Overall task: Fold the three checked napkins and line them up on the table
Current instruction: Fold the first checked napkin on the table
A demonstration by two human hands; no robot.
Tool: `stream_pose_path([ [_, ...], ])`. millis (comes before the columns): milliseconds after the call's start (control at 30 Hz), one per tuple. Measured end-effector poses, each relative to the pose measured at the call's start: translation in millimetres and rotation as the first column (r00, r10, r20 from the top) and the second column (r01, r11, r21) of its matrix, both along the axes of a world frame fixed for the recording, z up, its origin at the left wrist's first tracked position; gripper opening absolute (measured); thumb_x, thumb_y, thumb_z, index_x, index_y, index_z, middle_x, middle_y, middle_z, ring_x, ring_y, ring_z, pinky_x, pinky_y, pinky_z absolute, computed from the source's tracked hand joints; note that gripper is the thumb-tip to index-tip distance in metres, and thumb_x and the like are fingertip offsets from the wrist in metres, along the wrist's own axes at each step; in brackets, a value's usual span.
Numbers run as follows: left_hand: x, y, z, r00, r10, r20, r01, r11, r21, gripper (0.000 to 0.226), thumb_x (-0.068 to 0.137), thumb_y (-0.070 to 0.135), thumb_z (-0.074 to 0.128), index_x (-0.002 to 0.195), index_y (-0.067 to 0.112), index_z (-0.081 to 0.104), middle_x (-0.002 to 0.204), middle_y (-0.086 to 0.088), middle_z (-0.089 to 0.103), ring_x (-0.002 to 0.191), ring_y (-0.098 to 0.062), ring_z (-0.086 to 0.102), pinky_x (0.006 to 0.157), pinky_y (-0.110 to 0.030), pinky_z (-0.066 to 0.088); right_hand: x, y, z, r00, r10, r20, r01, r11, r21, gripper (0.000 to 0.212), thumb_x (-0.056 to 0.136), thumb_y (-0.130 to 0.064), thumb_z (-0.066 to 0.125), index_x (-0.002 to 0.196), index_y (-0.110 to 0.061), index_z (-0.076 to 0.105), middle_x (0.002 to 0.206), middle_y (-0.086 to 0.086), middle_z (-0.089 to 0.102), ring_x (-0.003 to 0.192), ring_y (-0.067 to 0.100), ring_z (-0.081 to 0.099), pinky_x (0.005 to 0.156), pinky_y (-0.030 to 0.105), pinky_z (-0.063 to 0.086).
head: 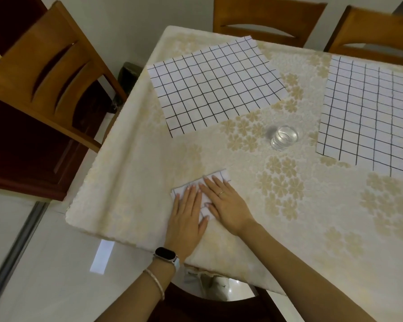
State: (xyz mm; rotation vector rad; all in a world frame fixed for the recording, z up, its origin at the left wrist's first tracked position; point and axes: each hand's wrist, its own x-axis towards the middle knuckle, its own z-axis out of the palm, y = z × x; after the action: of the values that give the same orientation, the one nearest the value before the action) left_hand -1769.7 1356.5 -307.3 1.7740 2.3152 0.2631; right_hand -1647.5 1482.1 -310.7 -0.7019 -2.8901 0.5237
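While both hands lie flat, fingers straight, gripping nothing: left hand (186, 214) and right hand (223, 201) press side by side on small folded white black-checked napkin (220, 176), near front-left corner of cream floral-clothed table (137, 182). Farther back, spread unfolded: left checked napkin (214, 84), right checked napkin (370, 112). Clear water glass (284, 138) between them.

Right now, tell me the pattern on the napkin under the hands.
The folded napkin is white with thin black grid lines; head view.
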Motion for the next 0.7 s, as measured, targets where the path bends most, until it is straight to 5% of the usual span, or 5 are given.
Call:
stream_pose_path([
  [167, -1, -13, -8, 0.997, 0.075, 0.018, -0.074, 0.995, -0.06, 0.083, 0.097, 0.064, 0.023, 0.154, 0.006, 0.013, 0.162, -0.02, 0.008, 0.151, -0.032, 0.008, 0.122, -0.045, 0.01, -3, 6, -4, 0.992, 0.079, 0.094, -0.085, 0.994, 0.063, 0.054, 0.104, -0.043, 0.032, 0.154, -0.023, 0.027, 0.162, 0.004, 0.022, 0.151, 0.025, 0.016, 0.123, 0.041, 0.012],
  [300, -3, -12, -7, 0.997, 0.072, 0.031, -0.07, 0.996, -0.063, 0.083, 0.096, 0.066, 0.021, 0.155, 0.008, 0.013, 0.162, -0.02, 0.007, 0.15, -0.033, 0.008, 0.122, -0.047, 0.01, 2, 12, -4, 0.986, -0.046, 0.159, 0.037, 0.998, 0.056, 0.064, 0.102, -0.054, 0.028, 0.157, -0.024, 0.013, 0.165, 0.005, 0.006, 0.153, 0.024, 0.001, 0.124, 0.043, 0.01],
  [467, -14, -13, -2, 0.999, 0.027, -0.018, -0.028, 0.997, -0.074, 0.066, 0.099, 0.058, 0.014, 0.156, 0.025, 0.013, 0.163, -0.014, 0.006, 0.15, -0.031, 0.011, 0.121, -0.049, 0.012, 10, 11, -4, 0.965, -0.176, 0.195, 0.164, 0.983, 0.079, 0.067, 0.101, -0.056, 0.023, 0.157, -0.02, 0.013, 0.165, 0.005, 0.006, 0.153, 0.024, 0.003, 0.122, 0.045, 0.011],
  [700, -24, -10, 4, 0.999, 0.011, -0.032, -0.015, 0.991, -0.13, 0.069, 0.094, 0.065, 0.022, 0.154, 0.033, 0.018, 0.163, -0.01, 0.014, 0.148, -0.032, 0.019, 0.118, -0.057, 0.012, 9, 7, -4, 0.954, -0.212, 0.21, 0.2, 0.977, 0.079, 0.067, 0.101, -0.057, 0.01, 0.157, -0.019, 0.013, 0.164, 0.005, 0.011, 0.152, 0.026, 0.008, 0.122, 0.045, 0.006],
])
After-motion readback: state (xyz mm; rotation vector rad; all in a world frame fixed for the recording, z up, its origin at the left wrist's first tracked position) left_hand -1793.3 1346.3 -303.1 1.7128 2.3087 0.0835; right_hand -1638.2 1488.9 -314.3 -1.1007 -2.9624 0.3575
